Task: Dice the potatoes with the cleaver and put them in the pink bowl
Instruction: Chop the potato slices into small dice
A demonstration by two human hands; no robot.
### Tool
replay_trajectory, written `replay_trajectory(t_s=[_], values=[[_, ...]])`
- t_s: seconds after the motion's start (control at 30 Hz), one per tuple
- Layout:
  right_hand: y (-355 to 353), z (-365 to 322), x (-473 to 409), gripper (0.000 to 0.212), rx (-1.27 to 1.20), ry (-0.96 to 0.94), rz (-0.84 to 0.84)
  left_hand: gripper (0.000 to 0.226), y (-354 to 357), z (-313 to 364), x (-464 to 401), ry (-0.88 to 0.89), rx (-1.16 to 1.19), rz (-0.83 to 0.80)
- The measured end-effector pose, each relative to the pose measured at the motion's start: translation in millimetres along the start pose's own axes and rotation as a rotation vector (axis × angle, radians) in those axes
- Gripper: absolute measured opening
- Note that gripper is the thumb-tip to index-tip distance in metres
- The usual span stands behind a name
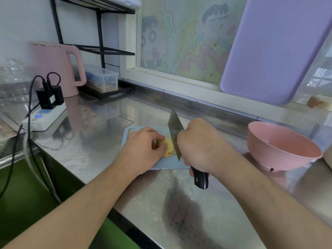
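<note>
Fingers (pixel 162 146) of the left hand (pixel 142 150) curl over a peeled potato (pixel 168 147) while the right hand (pixel 197 146) wraps tight round the cleaver (pixel 175 133) handle.

Potato sits on the pale blue cutting board (pixel 128 133), pinned under the left fingertips and thumb; its cut face lies just right of them, touching the cleaver's blade, which stands edge-down against it. Right fingers are fully closed on the dark handle, whose butt sticks out below the wrist toward the viewer. Well to the right of the right hand, the pink bowl (pixel 282 146) stands on the steel counter (pixel 100 141). Far left of the left hand stand a pink kettle (pixel 53 67) and a power strip (pixel 45 117).
</note>
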State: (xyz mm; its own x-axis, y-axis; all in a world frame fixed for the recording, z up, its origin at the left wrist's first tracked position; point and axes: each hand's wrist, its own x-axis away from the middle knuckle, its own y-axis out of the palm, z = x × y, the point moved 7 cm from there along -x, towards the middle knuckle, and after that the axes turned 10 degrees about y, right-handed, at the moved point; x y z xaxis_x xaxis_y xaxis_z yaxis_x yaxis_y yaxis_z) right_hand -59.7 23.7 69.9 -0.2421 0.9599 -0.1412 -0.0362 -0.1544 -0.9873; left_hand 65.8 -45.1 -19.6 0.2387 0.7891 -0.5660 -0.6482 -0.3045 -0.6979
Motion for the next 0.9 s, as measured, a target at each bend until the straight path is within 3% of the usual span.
replay_trajectory(t_s=[0.27,0.33,0.5,0.9], values=[[11,-24,5,0.046,0.412,-0.263,0.014,0.026,0,1,0,0.008,0.001,-0.006],[9,-33,5,0.053,0.384,-0.315,0.083,0.027,1,1,-1,0.006,0.01,-0.009],[21,-28,8,0.044,0.365,-0.251,-0.038,0.026,0,2,-1,0.006,0.0,-0.018],[25,-35,15,0.039,0.393,-0.315,-0.036,0.02,-5,6,1,-0.008,-0.002,0.023]])
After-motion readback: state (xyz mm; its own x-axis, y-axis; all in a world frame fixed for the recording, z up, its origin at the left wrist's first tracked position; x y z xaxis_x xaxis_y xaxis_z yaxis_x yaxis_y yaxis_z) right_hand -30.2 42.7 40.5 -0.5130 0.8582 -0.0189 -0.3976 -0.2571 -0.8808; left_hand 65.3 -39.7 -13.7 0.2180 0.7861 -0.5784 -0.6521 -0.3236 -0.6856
